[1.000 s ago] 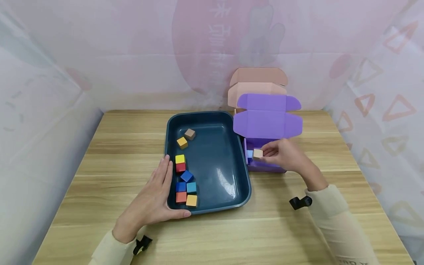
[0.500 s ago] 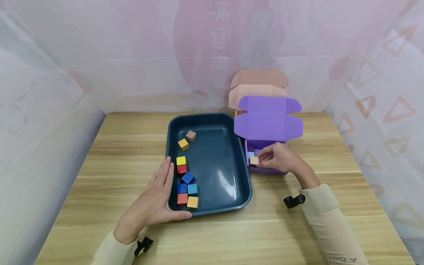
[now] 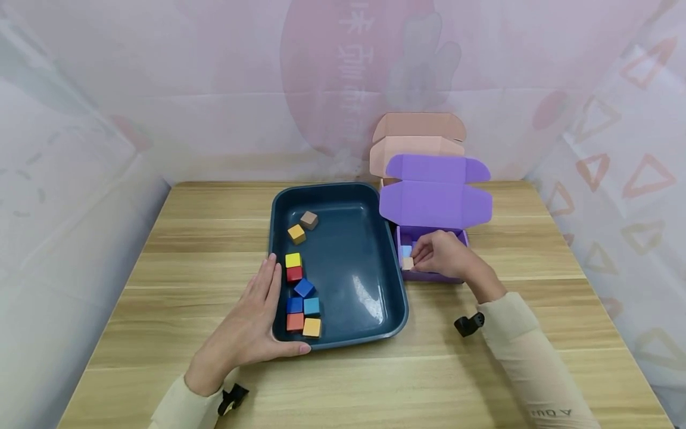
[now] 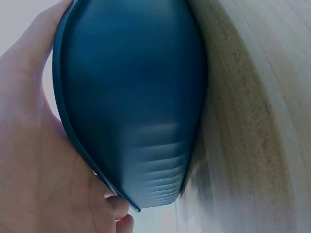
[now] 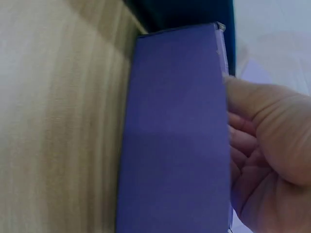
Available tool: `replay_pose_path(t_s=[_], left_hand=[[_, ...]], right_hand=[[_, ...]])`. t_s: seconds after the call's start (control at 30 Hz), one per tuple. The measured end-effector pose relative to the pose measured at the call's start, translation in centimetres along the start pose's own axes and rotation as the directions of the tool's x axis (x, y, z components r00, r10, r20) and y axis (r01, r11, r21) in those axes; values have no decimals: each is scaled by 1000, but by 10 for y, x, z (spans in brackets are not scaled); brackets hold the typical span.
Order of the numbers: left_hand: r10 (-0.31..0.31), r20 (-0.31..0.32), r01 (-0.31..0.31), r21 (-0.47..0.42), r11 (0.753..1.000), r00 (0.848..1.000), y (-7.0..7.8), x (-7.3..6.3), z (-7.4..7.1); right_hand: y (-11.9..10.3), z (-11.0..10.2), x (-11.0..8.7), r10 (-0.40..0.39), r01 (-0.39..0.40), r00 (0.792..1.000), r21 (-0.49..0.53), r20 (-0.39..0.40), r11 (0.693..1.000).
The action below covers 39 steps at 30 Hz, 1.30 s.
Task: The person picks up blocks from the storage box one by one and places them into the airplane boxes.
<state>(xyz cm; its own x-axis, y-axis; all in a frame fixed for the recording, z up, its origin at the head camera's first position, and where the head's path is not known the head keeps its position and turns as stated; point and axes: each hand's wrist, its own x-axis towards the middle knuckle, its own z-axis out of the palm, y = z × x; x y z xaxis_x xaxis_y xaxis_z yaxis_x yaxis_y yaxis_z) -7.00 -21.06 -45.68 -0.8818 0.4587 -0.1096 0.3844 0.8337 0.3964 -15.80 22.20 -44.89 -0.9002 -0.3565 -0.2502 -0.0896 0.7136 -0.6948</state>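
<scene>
My right hand [image 3: 443, 255] reaches into the open purple box [image 3: 435, 277], fingertips pinching a pale wooden cube [image 3: 407, 263] low in its front left corner. A light blue cube [image 3: 406, 251] sits right behind that one. In the right wrist view the box's front wall [image 5: 175, 131] hides the fingertips and the cube. My left hand [image 3: 243, 330] rests against the dark teal tray [image 3: 348, 268], with straight fingers along its left rim and the thumb on the near rim. The left wrist view shows the tray's outer wall [image 4: 131, 87] beside the palm.
Inside the tray, a yellow cube [image 3: 293, 260], a red cube [image 3: 294, 274], a teal cube [image 3: 311, 306] and several others line the left side. A brown cube [image 3: 309, 220] lies farther back. Behind the purple box's raised lid [image 3: 434, 202] stands a peach box [image 3: 418, 126].
My right hand has moved left and down into the purple box, lowering the pale wooden cube to the front left corner. The left hand and the tray have stayed in place.
</scene>
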Motion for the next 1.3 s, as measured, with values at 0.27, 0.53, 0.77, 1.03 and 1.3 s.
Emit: replay_pose_path(t_s=[0.27, 0.53, 0.77, 1.03, 1.3], left_hand=[[2, 3, -2, -3, 1000, 1000, -1, 0, -1], [3, 2, -3, 1, 1000, 1000, -1, 0, 0], [2, 1, -2, -1, 1000, 1000, -2, 0, 1], [-1, -1, 1, 2, 1000, 1000, -1, -1, -2], [-4, -5, 4, 0, 1000, 1000, -1, -1, 0]], right_hand=[[2, 5, 1, 25, -29, 999, -112, -44, 993], [-10, -12, -5, -10, 5, 999, -120, -44, 993], [-54, -28, -10, -131, 117, 986, -133, -102, 984], [-112, -23, 15, -223, 196, 968, -204, -117, 959], [-136, 9, 77, -150, 133, 980, -127, -134, 983]])
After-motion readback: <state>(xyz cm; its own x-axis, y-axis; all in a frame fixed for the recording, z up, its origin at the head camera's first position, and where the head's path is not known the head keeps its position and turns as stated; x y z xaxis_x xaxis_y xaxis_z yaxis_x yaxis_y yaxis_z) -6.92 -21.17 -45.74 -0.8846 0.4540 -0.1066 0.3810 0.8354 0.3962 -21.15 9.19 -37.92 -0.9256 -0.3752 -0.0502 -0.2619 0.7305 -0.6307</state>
